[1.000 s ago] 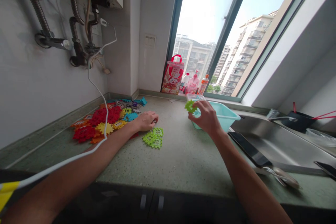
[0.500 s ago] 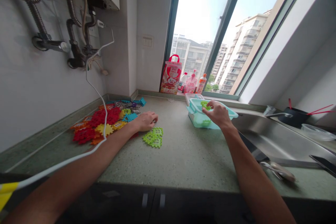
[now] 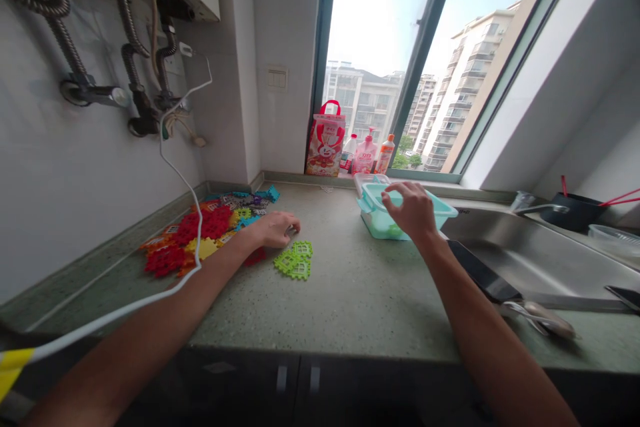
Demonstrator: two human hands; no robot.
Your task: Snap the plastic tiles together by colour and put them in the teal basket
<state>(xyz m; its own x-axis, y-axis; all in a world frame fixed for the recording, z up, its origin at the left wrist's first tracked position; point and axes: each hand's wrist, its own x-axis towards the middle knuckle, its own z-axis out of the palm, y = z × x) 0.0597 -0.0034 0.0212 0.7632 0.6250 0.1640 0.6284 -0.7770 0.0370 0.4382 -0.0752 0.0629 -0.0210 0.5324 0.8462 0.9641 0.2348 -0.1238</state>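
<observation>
Now that the right hand (image 3: 417, 212) has released its green piece (image 3: 395, 230) into the tub (image 3: 375, 221), its fingers are apart; the left hand's (image 3: 273, 229) hold is unclear.

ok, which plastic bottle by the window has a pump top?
The pink plastic bottle, standing between the red-capped bottle and the orange-capped bottle; of the three, only it has a pump.

Overlapping lime-green notched plastic lattice pieces (image 3: 294, 261) lie flat on the counter (image 3: 340, 300) near a multicoloured pile of notched plastic pieces (image 3: 203, 225); an open turquoise rectangular plastic tub (image 3: 383, 221) stands upright, well apart.
</observation>
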